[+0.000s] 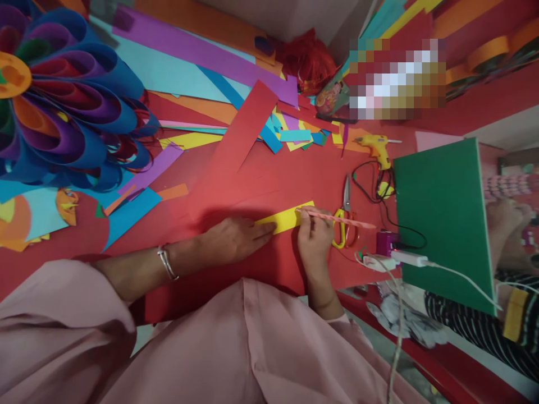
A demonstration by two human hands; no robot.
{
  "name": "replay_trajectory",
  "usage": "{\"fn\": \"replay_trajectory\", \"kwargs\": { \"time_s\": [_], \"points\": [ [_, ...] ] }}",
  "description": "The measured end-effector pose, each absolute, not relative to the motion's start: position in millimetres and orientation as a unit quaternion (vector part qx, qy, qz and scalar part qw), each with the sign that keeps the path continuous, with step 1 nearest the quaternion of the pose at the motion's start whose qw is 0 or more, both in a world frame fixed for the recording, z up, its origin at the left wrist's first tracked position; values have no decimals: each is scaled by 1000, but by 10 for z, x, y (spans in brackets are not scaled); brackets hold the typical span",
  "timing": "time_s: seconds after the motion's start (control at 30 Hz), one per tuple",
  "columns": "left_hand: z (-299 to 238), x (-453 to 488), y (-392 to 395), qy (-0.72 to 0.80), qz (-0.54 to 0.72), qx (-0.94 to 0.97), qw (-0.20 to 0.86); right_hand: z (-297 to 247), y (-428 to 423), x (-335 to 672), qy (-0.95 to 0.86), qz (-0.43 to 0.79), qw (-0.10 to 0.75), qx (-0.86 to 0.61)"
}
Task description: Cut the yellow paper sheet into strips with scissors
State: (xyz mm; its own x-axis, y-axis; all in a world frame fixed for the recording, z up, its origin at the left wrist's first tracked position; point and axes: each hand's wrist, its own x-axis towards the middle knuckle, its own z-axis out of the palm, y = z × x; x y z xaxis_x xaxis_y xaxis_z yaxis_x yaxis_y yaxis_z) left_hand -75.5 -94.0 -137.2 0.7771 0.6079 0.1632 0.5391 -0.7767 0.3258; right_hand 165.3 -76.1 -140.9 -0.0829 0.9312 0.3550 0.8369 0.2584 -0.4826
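A short yellow paper strip [288, 219] lies on the red tabletop in front of me. My left hand [238, 238] rests with its fingers stretched out over the strip's left end, pressing it flat. In my right hand [315, 233] a pink pencil [337, 217] is pinched, its tip touching the strip near the right end. Scissors [342, 219] with yellow handles lie just right of that hand, blades pointing away.
A large multicoloured paper flower [71, 95] stands at left. Coloured paper strips [252, 120] spread across the back. At right are a yellow glue gun [374, 147], white plugs [379, 262], cables and an upright green board [442, 219]. Beyond it show another person's hands [507, 224].
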Motion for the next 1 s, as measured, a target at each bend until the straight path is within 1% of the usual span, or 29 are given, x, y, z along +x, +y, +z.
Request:
{"fn": "replay_trajectory", "kwargs": {
  "time_s": [0.1, 0.23, 0.37, 0.47, 0.63, 0.73, 0.83, 1.0],
  "points": [
    [-1388, -759, -938, 293, 128, 942, 99, -1393, -808, 1570, -755, 89, 297, -578],
    [-1394, -760, -935, 292, 120, 945, 87, -1385, -838, 1476, -780, 116, 300, -538],
    [-1382, -746, -934, 298, 112, 946, 68, -1415, -688, 1645, -749, 53, 296, -591],
    [-1364, -741, -927, 296, 99, 946, 88, -1415, -654, 1661, -736, 41, 294, -609],
    [-1336, -746, -920, 303, 98, 941, 114, -1389, -750, 1483, -770, 109, 279, -564],
    [-1340, -746, -924, 300, 120, 939, 117, -1404, -692, 1570, -745, 72, 297, -593],
    [-1350, -746, -927, 291, 121, 943, 110, -1410, -619, 1681, -732, 41, 298, -612],
    [-1369, -754, -929, 296, 122, 939, 125, -1357, -713, 1544, -760, 90, 285, -578]
  ]
}}
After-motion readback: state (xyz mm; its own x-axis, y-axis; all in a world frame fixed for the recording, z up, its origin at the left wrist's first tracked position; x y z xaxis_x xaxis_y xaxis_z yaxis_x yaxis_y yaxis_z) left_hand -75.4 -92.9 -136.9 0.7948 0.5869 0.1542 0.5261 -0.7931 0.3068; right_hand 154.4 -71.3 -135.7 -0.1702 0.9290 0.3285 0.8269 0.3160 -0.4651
